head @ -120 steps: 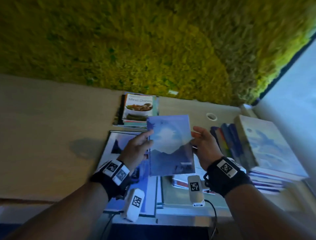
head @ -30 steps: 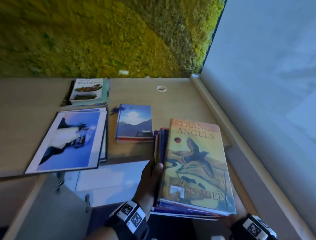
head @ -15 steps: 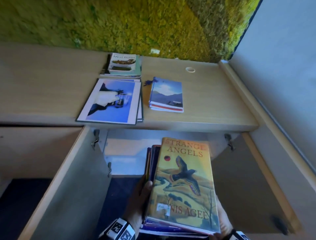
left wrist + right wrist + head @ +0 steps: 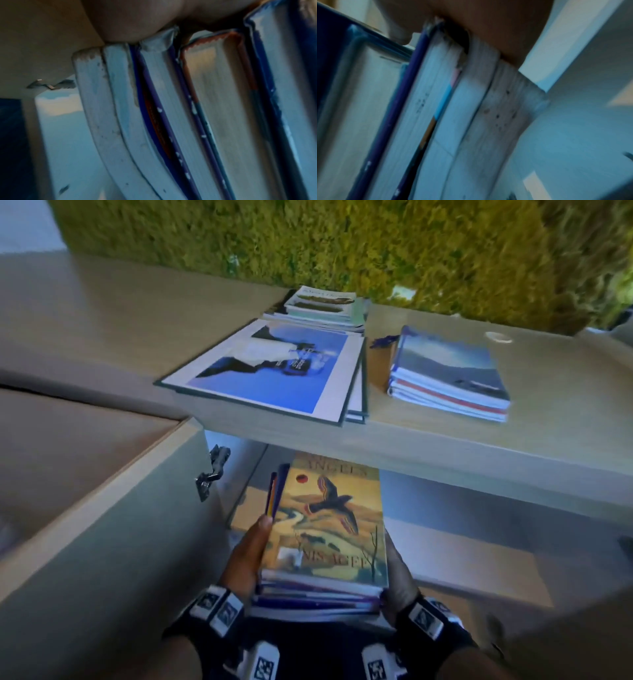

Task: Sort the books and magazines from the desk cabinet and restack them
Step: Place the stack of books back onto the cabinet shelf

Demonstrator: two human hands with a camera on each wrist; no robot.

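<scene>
Both hands, my left hand [image 4: 247, 556] and right hand [image 4: 399, 583], clamp the book stack [image 4: 325, 542] from opposite sides. Stack has left the surface [image 4: 445, 436] and now enters the open cabinet [image 4: 462, 529]; restacking begins.

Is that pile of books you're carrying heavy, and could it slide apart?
Probably heavy: the pile of books holds several thick volumes and needs both hands. It could slide: the covers look glossy and the edges sit uneven.
</scene>
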